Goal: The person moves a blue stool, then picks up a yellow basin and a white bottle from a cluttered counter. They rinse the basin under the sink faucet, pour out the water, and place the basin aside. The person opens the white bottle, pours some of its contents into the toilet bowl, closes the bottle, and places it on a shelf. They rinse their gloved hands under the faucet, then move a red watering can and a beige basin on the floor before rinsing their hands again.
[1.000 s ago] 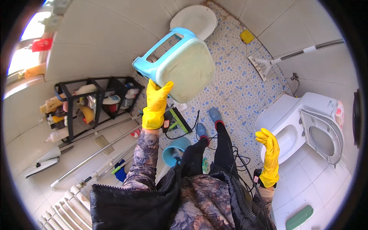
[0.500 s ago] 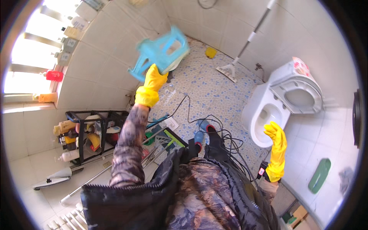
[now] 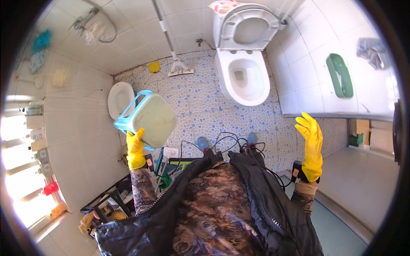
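Close in, both forearms reach forward from the lower edge, each hand in a yellow glove. The left hand (image 3: 136,154) grips the stool (image 3: 156,121) by its near left edge, thumb laid over the pale seat; its fingertips are hidden behind the rim. The stool sits tilted just beyond that hand, seat turned up, the seat hiding most of its blue legs; whether they touch the floor (image 3: 196,100) is hard to tell. Held well apart, the right hand (image 3: 312,147) is empty, upright from the wrist, its fingers loosely bent and a little spread.

Left of the left sleeve, a black rack (image 3: 106,202) is partly covered by the jacket (image 3: 141,226). Between the hands, a dark cable (image 3: 228,135) loops around the slippers (image 3: 203,143). Beyond the left hand, a white basin (image 3: 121,100) is partly behind the stool, and farther off stands a mop (image 3: 181,71), its handle cut off above. Beyond the right hand and to its left is the toilet (image 3: 243,81), lid raised; the red-and-white packet (image 3: 224,6) on top carries print too blurred to read. Far left of the left hand, bottles (image 3: 44,155) show labels too small to make out.
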Motion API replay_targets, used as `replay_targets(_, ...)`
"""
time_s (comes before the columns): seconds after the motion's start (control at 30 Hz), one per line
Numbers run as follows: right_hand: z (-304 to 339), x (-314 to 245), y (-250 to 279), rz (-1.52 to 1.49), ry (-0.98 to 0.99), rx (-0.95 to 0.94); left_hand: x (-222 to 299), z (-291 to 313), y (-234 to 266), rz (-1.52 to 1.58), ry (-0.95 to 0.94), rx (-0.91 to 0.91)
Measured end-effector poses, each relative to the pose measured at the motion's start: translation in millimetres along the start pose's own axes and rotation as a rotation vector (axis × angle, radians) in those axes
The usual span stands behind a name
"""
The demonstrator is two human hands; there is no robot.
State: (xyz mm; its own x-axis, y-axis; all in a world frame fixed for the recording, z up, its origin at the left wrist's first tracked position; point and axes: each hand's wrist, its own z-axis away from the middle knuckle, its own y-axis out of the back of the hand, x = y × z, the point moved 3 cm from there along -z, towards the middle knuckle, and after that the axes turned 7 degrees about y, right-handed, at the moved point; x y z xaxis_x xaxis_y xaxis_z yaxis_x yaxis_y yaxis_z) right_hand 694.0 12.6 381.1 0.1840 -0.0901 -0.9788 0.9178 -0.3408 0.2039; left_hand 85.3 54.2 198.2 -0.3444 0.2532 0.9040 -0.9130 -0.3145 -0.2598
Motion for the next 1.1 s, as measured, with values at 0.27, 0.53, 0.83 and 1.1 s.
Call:
replay_targets(0.27,17.7,38.9,167.0,-0.046,0.061,0.202,-18.3,10.5,-230.1,-0.455,-0.053,-0.312)
replay_targets(0.53,62.9,131.9,383.9,-0.304,-0.036,0.558,-93.5,75.5,-548.7,-1.507,-0.274,-0.844)
replay_targets(0.83,101.3,151.7,531.5,-0.187,0.068,0.786,-303.2,159.8,-734.3,-1.459,-0.307,-1.593)
replay_targets(1.1,191.4,53.8,543.0,0.275,-0.038,1.138,-427.6,294.1,-903.7,-1.083,-0.583,-1.966)
